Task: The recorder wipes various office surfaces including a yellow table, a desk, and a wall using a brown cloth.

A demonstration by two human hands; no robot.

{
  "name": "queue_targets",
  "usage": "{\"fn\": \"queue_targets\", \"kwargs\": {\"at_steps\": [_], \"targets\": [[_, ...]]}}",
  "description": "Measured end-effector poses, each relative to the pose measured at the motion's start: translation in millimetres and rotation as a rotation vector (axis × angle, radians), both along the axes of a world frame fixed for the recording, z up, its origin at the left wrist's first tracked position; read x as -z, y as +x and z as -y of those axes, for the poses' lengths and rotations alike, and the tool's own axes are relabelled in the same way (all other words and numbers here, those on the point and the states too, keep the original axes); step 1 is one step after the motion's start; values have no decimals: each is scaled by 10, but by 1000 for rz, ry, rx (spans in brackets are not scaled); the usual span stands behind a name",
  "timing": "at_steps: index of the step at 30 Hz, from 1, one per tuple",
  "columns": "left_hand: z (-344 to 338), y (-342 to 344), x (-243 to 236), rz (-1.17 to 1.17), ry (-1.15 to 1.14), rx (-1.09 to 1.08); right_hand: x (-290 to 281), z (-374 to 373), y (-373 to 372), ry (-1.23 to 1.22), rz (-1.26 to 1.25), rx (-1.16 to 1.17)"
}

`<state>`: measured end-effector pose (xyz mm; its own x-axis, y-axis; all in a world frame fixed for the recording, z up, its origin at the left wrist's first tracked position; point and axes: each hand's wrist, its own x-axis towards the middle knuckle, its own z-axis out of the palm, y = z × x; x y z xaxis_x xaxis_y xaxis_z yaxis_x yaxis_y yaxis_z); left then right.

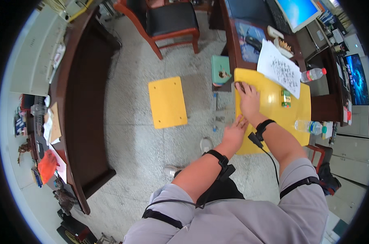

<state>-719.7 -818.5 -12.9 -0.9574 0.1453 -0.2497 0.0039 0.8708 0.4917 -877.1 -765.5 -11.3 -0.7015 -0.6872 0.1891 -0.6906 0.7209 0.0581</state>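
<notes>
My right hand [250, 101] is at the left edge of a yellow tabletop [269, 122], near its far left corner. Its fingers are bent around a small dark object [240, 86] whose kind I cannot make out. My left hand [233, 136] is closer to me at the same edge, fingers pressed together; whatever they grip is hidden. A small green and yellow box [286, 98] lies on the tabletop beyond my right wrist. Pale legs with blue end caps [215, 128] show at the tabletop's left side.
A clear bottle with a green cap [310, 127] lies on the right, and a red-capped bottle [313, 75] is farther back. A printed sheet [278, 67] overlaps the far edge. A yellow stool [167, 102] stands on the floor; a chair [170, 20] and dark desk [87, 101] flank it.
</notes>
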Motion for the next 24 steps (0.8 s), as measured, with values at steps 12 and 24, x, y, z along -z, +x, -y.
{"fn": "queue_targets", "kwargs": {"at_steps": [12, 24], "targets": [[2304, 845, -398, -3, 325, -454, -139, 45, 50, -68, 107, 40], [4982, 4991, 3, 483, 23, -1022, -49, 383, 711, 106, 217, 472]]}}
